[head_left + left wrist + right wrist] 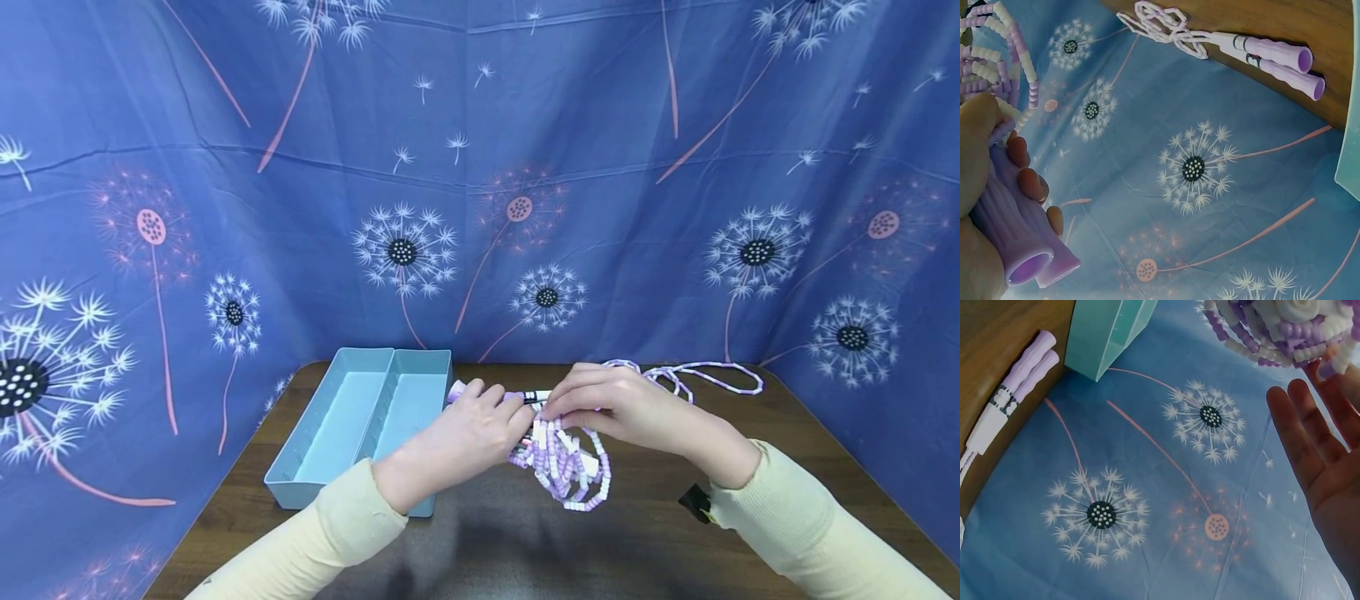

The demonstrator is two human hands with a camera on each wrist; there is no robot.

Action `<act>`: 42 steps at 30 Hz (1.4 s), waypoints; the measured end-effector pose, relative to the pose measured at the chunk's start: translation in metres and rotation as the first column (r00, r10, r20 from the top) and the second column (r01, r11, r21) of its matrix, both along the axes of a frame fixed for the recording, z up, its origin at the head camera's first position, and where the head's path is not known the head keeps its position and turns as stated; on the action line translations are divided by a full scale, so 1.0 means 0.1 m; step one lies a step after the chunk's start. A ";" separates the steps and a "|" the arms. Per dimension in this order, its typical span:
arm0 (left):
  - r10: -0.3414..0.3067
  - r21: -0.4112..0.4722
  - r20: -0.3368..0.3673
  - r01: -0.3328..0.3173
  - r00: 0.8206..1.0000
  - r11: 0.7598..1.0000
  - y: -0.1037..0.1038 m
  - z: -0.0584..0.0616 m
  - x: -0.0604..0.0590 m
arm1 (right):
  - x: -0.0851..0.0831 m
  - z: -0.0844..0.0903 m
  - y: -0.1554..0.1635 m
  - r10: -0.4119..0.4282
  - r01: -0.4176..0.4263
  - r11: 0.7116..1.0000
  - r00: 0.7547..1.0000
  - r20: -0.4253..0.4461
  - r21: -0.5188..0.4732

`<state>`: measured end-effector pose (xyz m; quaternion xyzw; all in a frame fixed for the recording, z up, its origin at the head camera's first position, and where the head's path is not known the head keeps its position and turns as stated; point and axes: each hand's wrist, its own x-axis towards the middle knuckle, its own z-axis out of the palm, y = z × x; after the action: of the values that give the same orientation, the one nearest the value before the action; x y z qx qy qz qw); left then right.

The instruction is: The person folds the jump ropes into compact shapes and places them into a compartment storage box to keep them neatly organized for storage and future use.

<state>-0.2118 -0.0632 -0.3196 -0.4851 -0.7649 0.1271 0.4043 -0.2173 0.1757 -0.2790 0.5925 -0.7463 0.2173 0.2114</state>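
1. Head view: the left hand (476, 429) and the right hand (626, 404) hold a bunched, lilac-and-white plastic-beaded skipping rope (555, 467) up over the dark brown wood-grain tabletop (652, 533), between them.
2. Left fingers are clamped round its two flared, ribbed lilac handles (1007, 225), side by side with the open ends showing in the left wrist view.
3. Right fingers pinch a beaded strand at the top of the bunch; the other fingers stretch out nearly straight.
4. A second lilac-and-white beaded skipping rope (1225, 42) lies behind on the tabletop, its strand looping toward the far right corner.
5. Its paired handles carry black-and-white bands (1239, 43); their marks are too small to read.
6. Left of the hands sits a light-blue plastic tray (292, 495) with two long compartments.
7. Behind hangs blue cloth (637, 292) printed with white and pink dandelions.
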 end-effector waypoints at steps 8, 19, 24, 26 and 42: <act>-0.010 0.026 -0.004 0.011 1.000 1.000 0.02 -0.03 -0.01 | -0.02 0.04 0.02 0.053 -0.053 0.998 0.998 0.024 -0.022; -0.004 -0.010 -0.001 0.004 1.000 1.000 0.01 -0.02 0.00 | -0.02 0.04 0.04 0.062 -0.068 0.996 0.994 0.094 0.060; -0.014 -0.018 -0.038 0.013 0.999 1.000 0.03 -0.04 0.01 | -0.02 0.02 0.03 0.078 -0.099 0.991 0.974 0.211 0.089; -0.011 -0.026 -0.049 0.010 0.999 1.000 0.05 -0.04 0.01 | -0.03 0.02 0.04 0.062 -0.093 0.989 0.965 0.254 0.111; -0.020 -0.019 -0.039 0.019 0.999 1.000 0.06 -0.02 0.02 | 0.01 0.01 0.08 0.031 -0.043 0.996 0.987 0.160 0.075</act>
<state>-0.2102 -0.0570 -0.3221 -0.4938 -0.7506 0.1398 0.4161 -0.2158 0.1836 -0.2785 0.5949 -0.7576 0.2382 0.1241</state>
